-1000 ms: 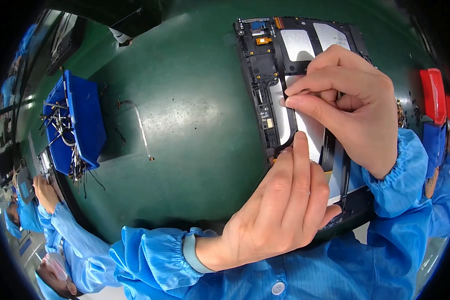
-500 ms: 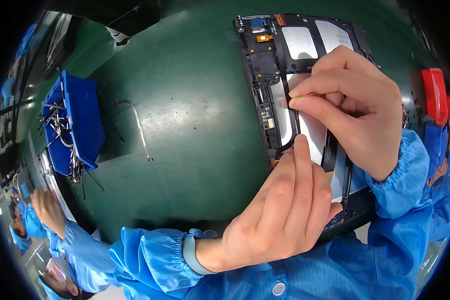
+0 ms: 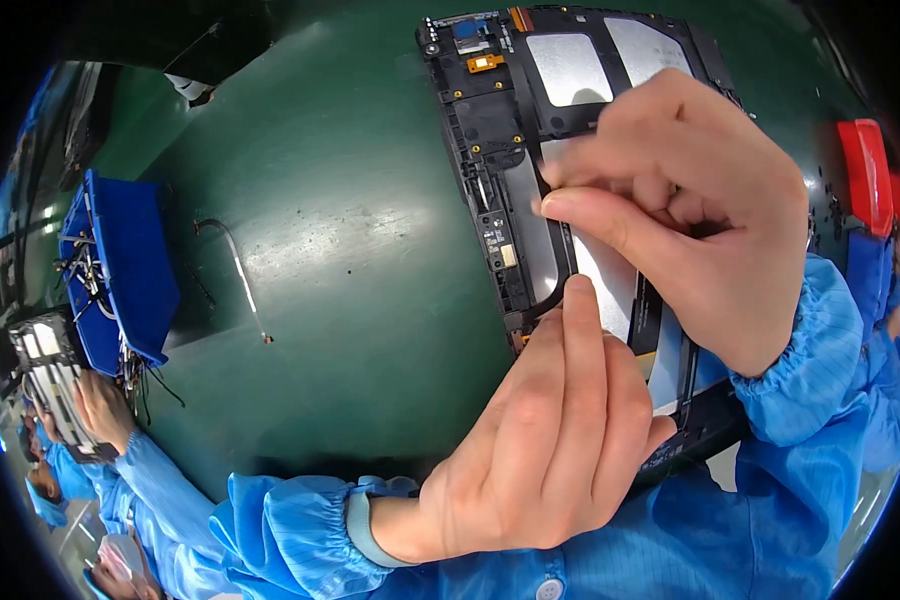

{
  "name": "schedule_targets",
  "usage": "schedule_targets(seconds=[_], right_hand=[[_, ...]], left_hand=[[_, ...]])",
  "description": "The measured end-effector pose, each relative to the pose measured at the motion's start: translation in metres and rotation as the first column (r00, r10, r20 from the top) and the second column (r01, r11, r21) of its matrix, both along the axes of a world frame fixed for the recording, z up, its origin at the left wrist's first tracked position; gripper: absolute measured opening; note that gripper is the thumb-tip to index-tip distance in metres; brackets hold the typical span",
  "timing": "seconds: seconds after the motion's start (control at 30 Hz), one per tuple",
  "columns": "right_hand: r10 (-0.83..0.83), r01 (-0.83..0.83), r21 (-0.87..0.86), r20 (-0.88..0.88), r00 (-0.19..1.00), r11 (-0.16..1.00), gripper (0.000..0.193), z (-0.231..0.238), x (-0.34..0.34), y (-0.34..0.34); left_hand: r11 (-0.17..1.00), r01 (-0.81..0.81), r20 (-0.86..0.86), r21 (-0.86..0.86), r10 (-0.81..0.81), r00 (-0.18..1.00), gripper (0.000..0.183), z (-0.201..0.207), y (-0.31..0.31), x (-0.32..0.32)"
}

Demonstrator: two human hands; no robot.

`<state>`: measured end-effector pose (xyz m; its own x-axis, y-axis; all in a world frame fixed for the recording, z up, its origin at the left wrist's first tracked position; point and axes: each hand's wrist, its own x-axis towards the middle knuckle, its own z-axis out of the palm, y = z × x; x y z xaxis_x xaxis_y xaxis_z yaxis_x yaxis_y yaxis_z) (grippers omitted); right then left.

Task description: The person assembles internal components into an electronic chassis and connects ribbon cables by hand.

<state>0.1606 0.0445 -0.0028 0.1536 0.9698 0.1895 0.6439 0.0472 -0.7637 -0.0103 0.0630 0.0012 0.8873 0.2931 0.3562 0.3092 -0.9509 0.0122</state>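
An opened tablet-like device (image 3: 592,75), with a black frame and silver panels, lies in front of me. A thin black cable (image 3: 571,250) runs along a narrow channel in it. With thumb and index finger pinched, my right hand (image 3: 705,205) holds the cable's upper stretch; those fingertips are slightly blurred. Lower down, my left hand (image 3: 545,440) has its fingers together on the cable, the index fingertip pressing it at the channel's bend. The left thumb is mostly hidden.
At left stands a blue bin (image 3: 135,270) stuffed with loose cables. A single thin cable (image 3: 240,265) lies on the green table (image 3: 340,370). A co-worker's hand (image 3: 105,410) holds a similar device (image 3: 55,375). A red bin (image 3: 865,175) sits at far right.
The whole view has shifted, so table things appear farther left. Both my hands stay at the cable, with slight motion in the right fingers. The co-worker's hand now holds a device.
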Motion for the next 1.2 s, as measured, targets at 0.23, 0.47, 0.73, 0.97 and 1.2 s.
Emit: schedule_targets(seconds=[0.23,0.47,0.73,0.97,1.2], right_hand=[[-0.093,0.083,-0.135,-0.071,0.993,0.987,0.051,0.005,0.006,0.006],[-0.057,0.032,0.079,0.337,0.94,0.996,0.05,0.038,0.042,-0.027],[-0.129,0.233,-0.254,0.367,0.921,0.939,0.054,0.017,0.047,-0.104],[-0.289,0.314,0.118,-0.19,0.938,0.942,0.078,0.047,0.057,-0.126],[-0.307,0.36,0.146,-0.292,0.906,0.922,0.086,0.063,0.075,-0.122]], left_hand=[[1.0,-0.017,-0.004,-0.001,0.017,1.0,0.042,0.006,-0.006,0.006],[0.983,-0.036,-0.069,-0.182,0.024,0.997,0.044,0.011,-0.02,-0.009],[0.584,-0.125,0.044,-0.802,0.266,0.963,0.067,0.003,-0.031,-0.031],[0.429,0.254,0.423,-0.867,0.361,0.831,0.063,0.026,-0.042,-0.007],[0.392,0.166,0.335,-0.905,0.416,0.845,0.041,0.045,-0.008,-0.015]])
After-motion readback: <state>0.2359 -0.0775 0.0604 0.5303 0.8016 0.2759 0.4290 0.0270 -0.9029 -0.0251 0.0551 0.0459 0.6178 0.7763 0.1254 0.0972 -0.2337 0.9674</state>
